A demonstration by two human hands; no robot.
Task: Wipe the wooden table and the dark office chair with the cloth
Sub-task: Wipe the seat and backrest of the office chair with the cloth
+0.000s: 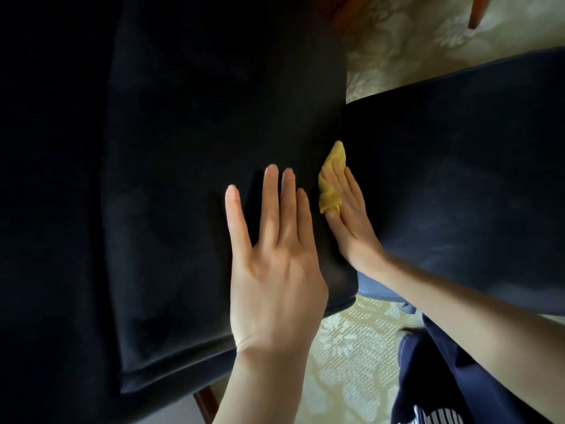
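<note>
While the dark office chair is pressed by the flat left hand, the cloth is pinched in the right hand mid-frame. Chair step judged; a crease-long stroke is due.

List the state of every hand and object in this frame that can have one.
left hand: flat, fingers spread, rests on the chair's left cushion.
right hand: holds the cloth, fingers fairly straight along it.
cloth: bunched up, pressed into the seam between the two cushions.
chair: dark, touched by both hands; whether it is damp or dusty cannot be told.
</note>
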